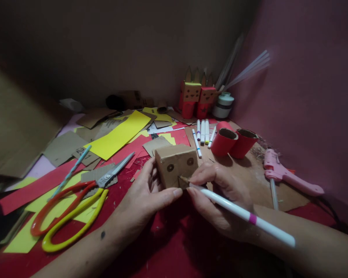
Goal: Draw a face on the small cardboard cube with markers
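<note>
A small brown cardboard box [176, 160] with two drawn round eyes and a dark triangular mark below them faces me. My left hand [150, 187] is closed around its left side, the thumb along the lower edge. Between the fingers of my right hand [220, 189] is a white marker [232, 202] with a purple band. The marker's tip end points at the mark on the box's face; the fingertips hide whether it touches. Scissors [104, 177] with red and yellow handles lie open left of my left hand.
Paper and cardboard scraps, including a yellow strip [118, 135], cover the left side. Several markers [203, 131], red-covered tubes [224, 143] and a pink glue gun [290, 175] lie to the right. Box-headed figures [191, 92] and a lidded jar [224, 105] stand behind.
</note>
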{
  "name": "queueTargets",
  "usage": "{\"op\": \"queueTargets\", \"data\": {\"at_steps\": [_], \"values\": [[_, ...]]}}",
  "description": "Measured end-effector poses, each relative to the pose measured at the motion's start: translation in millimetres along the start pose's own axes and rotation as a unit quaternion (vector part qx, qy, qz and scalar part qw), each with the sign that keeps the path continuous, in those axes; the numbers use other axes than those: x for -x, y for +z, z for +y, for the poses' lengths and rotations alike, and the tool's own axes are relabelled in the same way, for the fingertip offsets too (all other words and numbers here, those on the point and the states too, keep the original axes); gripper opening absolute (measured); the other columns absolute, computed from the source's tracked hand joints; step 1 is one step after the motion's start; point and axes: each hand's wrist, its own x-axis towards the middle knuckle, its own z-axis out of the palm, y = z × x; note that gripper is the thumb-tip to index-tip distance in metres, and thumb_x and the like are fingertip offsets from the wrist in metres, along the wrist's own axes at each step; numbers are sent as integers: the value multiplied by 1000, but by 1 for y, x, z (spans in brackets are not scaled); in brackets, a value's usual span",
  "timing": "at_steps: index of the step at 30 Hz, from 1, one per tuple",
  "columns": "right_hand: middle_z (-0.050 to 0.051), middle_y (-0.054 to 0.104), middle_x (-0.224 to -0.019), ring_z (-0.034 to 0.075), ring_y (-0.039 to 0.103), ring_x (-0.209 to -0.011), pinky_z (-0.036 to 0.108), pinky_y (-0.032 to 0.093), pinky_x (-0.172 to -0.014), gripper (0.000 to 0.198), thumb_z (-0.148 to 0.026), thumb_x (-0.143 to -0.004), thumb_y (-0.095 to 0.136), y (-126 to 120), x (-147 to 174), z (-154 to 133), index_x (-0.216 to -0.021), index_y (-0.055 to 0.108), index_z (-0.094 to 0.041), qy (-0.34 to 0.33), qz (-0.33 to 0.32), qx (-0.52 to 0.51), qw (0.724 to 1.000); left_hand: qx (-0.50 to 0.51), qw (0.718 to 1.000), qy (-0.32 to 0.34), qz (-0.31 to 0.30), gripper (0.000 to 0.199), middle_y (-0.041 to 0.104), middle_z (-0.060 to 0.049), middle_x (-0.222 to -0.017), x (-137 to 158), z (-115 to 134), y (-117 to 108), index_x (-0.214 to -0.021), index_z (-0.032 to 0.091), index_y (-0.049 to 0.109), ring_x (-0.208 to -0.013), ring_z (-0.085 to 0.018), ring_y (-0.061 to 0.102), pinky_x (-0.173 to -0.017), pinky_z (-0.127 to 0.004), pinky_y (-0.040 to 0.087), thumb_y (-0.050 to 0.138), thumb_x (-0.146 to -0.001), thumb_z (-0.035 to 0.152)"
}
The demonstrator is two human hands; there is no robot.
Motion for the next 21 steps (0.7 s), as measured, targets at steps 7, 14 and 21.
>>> {"op": "queueTargets", "data": {"at_steps": [7,14,21], "values": [[0,60,-75,12,57,-61,24,45,-52,19,-9,-86,63,1,-1,1,-97,55,-22,-7,-6,-4,1000,-7,1000,0,2,78,65,-10,-141,0,0,-1,-140,22,49,-132,-31,58,-102,-32,54,86,-70,18],[0,60,-73,12,56,-59,25,45,-51,16,-10,-86,63,1,-1,0,-94,56,-21,-1,-1,-4,1000,-16,1000,7,5,78,64,-12,-141,-1,0,1,-137,21,51,-132,-34,58,-102,-35,53,87,-68,19],[0,61,-75,12,57,-60,25,46,-54,16,-10,-86,63,2,-1,3,-95,57,-21,-8,-2,-9,1000,-6,1000,-4,0,79,63,-11,-143,1,1,1,-140,23,50,-135,-36,54,-110,-42,48,86,-70,23]]}}
